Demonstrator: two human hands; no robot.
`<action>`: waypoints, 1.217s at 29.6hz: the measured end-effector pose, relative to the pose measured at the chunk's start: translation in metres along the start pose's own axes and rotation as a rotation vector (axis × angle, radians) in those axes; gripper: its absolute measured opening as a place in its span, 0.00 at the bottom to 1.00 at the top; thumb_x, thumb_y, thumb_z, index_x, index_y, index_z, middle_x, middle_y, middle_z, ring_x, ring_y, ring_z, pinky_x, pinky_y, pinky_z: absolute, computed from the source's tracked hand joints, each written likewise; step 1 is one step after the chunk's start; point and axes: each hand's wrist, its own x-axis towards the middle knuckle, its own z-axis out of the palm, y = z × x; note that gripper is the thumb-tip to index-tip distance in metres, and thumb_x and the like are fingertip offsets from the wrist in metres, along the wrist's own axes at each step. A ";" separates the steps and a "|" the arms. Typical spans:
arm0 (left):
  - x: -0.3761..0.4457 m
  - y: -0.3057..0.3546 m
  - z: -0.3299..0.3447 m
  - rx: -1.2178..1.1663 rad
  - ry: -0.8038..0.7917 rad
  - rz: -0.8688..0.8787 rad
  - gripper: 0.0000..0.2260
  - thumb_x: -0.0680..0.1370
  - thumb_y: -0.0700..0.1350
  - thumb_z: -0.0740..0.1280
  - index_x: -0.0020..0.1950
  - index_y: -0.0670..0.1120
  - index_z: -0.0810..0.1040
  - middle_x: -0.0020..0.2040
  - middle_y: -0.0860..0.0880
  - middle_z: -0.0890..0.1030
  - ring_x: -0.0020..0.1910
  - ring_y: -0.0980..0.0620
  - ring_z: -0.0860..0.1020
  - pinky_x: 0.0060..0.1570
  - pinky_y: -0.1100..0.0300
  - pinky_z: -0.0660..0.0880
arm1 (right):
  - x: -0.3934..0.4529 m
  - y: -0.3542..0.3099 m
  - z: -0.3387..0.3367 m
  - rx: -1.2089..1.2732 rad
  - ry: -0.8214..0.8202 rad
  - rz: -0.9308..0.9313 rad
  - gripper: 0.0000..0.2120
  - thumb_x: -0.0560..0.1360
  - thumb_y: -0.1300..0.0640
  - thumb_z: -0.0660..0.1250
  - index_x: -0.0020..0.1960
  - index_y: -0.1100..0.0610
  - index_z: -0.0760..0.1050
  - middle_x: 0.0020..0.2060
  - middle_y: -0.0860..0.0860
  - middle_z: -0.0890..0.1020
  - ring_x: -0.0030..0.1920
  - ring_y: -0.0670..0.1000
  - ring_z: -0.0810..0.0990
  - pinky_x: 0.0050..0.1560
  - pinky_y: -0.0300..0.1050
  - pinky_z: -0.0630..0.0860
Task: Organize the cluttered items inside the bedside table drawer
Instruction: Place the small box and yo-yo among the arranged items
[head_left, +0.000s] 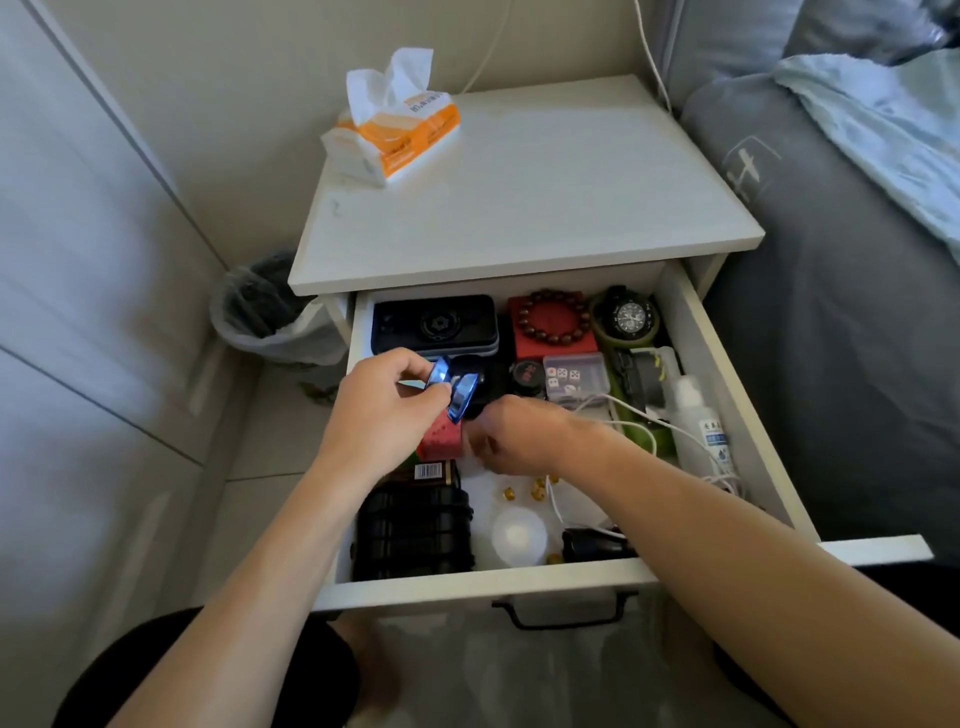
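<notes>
The white bedside drawer (483, 582) stands pulled open and full of small items. My left hand (379, 410) pinches a shiny blue object (457, 387) above the drawer's left middle. Just below it lies a red dotted piece (440, 439). My right hand (514, 434) reaches down into the drawer's middle with curled fingers; what it holds is hidden. At the back sit a black phone (435, 323), a red box (551, 338) with a bead bracelet (555, 317), and a black watch (629, 315). A clear dice box (574, 376), white cable (654, 423) and spray bottle (701, 431) lie on the right.
A black ribbed case (413, 530), a white round lid (519, 535) and small yellow beads (524, 491) fill the drawer's front. A tissue pack (400, 130) sits on the tabletop (519, 208). A lined bin (265, 312) stands left, the bed (841, 312) right.
</notes>
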 end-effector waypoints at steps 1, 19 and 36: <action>0.002 0.002 -0.004 0.027 -0.015 0.005 0.05 0.75 0.44 0.72 0.40 0.50 0.79 0.28 0.57 0.80 0.23 0.58 0.70 0.28 0.65 0.65 | -0.001 0.001 -0.002 0.000 -0.005 0.034 0.09 0.74 0.60 0.63 0.51 0.51 0.78 0.49 0.52 0.78 0.47 0.55 0.80 0.39 0.45 0.72; -0.012 -0.004 0.015 0.247 -0.092 0.115 0.05 0.75 0.42 0.70 0.41 0.51 0.79 0.37 0.53 0.83 0.38 0.55 0.82 0.43 0.50 0.80 | -0.044 0.003 0.008 -0.161 -0.240 -0.035 0.08 0.76 0.56 0.63 0.52 0.52 0.79 0.49 0.52 0.78 0.45 0.56 0.77 0.41 0.47 0.72; 0.013 -0.014 0.063 0.989 -0.337 0.509 0.07 0.77 0.52 0.68 0.51 0.51 0.81 0.52 0.51 0.76 0.51 0.46 0.75 0.51 0.55 0.70 | -0.052 0.021 0.005 0.053 -0.266 0.029 0.12 0.76 0.54 0.68 0.58 0.56 0.80 0.52 0.52 0.81 0.52 0.55 0.78 0.48 0.46 0.75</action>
